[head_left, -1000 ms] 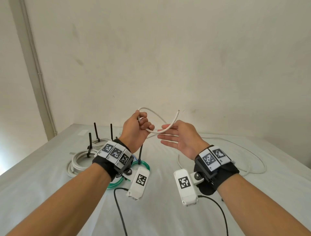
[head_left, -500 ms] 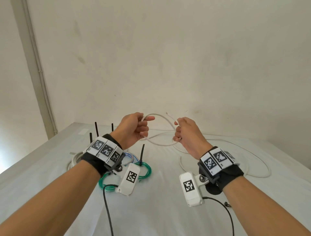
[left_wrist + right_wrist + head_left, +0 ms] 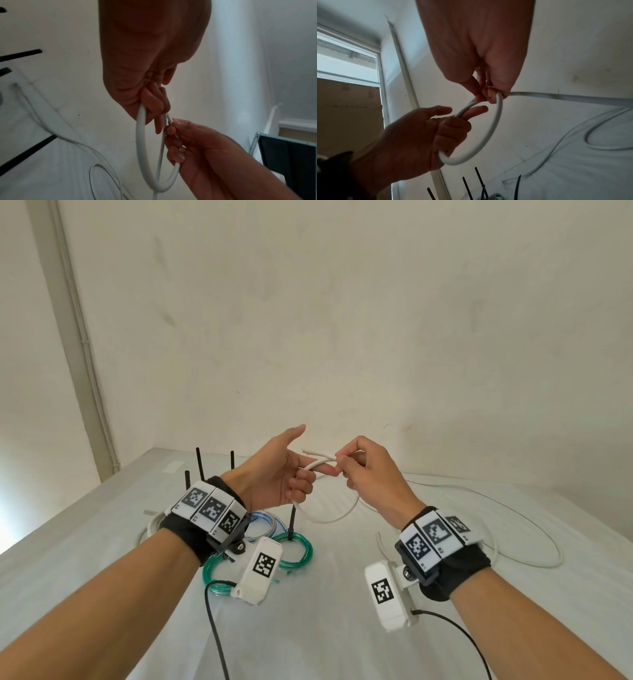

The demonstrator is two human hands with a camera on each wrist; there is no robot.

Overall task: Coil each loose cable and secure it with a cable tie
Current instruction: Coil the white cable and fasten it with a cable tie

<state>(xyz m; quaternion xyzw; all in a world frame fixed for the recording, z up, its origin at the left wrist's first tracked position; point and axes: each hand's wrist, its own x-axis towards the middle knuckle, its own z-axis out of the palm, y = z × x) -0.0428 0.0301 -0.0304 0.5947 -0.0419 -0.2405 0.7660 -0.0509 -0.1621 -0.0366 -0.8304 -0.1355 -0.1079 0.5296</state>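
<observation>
Above the sheeted table (image 3: 342,628), my left hand (image 3: 274,481) curls its lower fingers round the white cable (image 3: 329,518), thumb and forefinger released, keeping the first loop's shape. My right hand (image 3: 370,474) pinches the crossing near the frayed end, feeding it across so the loop closes. Rest of cable trails on the table. Half a second ago the hands stood farther apart, loop wider; now they nearly touch. Tied green coil (image 3: 294,553) sits below.

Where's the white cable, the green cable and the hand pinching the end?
white cable (image 3: 329,520), head view, bottom of the held loop
green cable (image 3: 305,553), head view, right coil
right hand (image 3: 370,474), head view, its back
</observation>
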